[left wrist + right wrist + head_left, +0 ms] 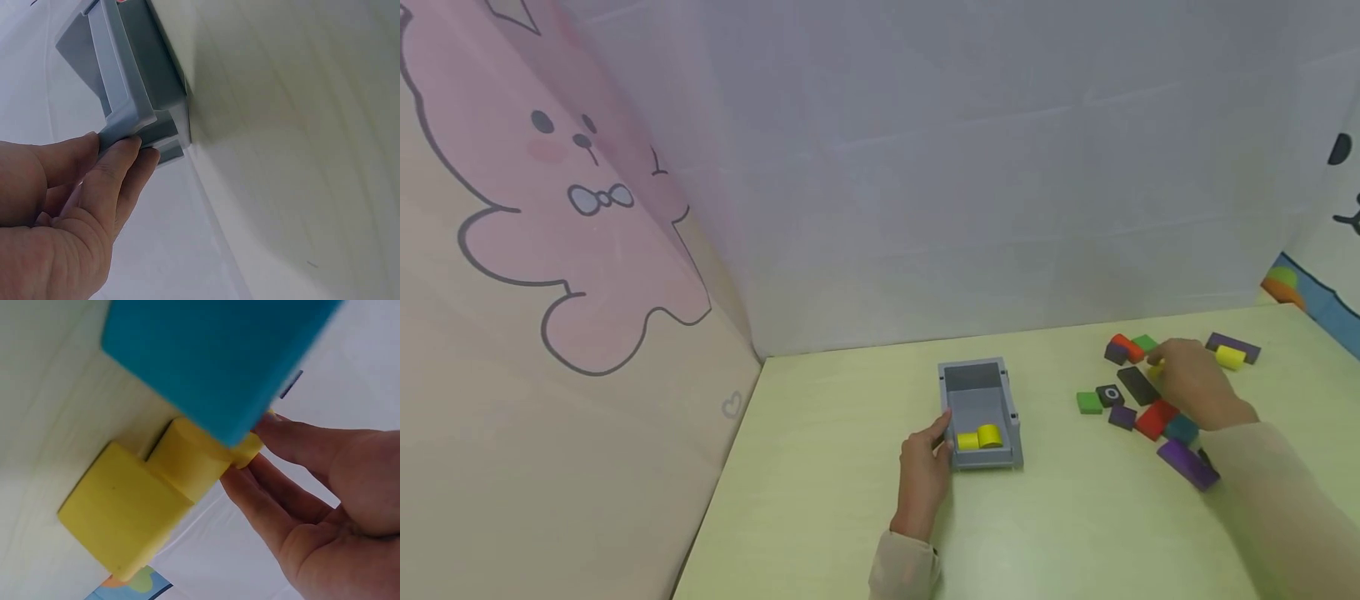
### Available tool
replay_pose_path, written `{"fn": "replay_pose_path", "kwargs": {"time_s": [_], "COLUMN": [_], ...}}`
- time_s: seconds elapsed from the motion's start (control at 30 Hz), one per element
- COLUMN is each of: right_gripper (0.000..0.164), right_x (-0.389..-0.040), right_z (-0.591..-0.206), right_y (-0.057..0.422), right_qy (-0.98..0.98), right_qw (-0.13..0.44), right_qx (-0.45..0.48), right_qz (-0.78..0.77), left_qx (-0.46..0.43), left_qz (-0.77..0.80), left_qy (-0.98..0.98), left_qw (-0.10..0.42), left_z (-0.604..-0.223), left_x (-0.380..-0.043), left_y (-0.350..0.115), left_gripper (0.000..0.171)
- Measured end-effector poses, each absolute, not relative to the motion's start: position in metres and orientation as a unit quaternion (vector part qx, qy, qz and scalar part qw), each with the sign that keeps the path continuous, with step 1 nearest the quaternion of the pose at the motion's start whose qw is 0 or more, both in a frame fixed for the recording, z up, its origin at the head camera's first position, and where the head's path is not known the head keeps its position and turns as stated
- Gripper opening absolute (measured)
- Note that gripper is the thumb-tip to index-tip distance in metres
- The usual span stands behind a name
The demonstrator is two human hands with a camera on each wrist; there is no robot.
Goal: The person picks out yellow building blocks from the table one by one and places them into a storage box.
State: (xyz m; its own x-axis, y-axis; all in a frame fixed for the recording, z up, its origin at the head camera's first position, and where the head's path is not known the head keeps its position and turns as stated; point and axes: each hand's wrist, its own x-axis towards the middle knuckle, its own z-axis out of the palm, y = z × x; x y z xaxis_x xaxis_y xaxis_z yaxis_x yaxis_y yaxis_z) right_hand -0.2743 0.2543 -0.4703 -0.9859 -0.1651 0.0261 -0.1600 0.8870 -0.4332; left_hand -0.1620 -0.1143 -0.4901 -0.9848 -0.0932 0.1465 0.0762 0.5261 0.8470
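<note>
My left hand holds a grey plastic box by its near left side. In the left wrist view, thumb and fingertips pinch the grey rim. Two yellow blocks lie at the near end inside the box. On the right, my right hand reaches among scattered toy blocks. Its thumb and fingers pinch a small yellow block, partly hidden, in the right wrist view. Two more yellow blocks lie beside it there, and a blue-green block stands close to the camera.
Around the right hand lie a black block, red block, green block, purple block and several others. A long purple block lies at the far right. Pale curtains border the table.
</note>
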Motion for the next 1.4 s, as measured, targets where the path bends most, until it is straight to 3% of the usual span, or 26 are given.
{"fn": "replay_pose_path", "kwargs": {"time_s": [0.53,0.77,1.07,1.4], "right_gripper": [0.020,0.024,0.019,0.023], "right_x": [-0.270,-0.272,-0.271,-0.262], "right_z": [-0.458,-0.450,-0.441,-0.436], "right_y": [0.238,0.230,0.213,0.186], "right_qy": [0.963,0.960,0.949,0.939], "right_qw": [-0.064,-0.053,-0.092,-0.071], "right_qx": [-0.118,-0.128,-0.162,-0.192], "right_qz": [-0.234,-0.243,-0.254,-0.276], "left_qx": [0.011,0.016,0.012,0.009], "left_qz": [-0.493,-0.487,-0.490,-0.486], "left_qy": [-0.867,-0.870,-0.868,-0.870], "left_qw": [0.080,0.080,0.081,0.084], "left_z": [-0.491,-0.490,-0.487,-0.488], "left_x": [-0.162,-0.162,-0.163,-0.162], "left_y": [-0.114,-0.113,-0.113,-0.113], "left_gripper": [0.045,0.046,0.045,0.045]}}
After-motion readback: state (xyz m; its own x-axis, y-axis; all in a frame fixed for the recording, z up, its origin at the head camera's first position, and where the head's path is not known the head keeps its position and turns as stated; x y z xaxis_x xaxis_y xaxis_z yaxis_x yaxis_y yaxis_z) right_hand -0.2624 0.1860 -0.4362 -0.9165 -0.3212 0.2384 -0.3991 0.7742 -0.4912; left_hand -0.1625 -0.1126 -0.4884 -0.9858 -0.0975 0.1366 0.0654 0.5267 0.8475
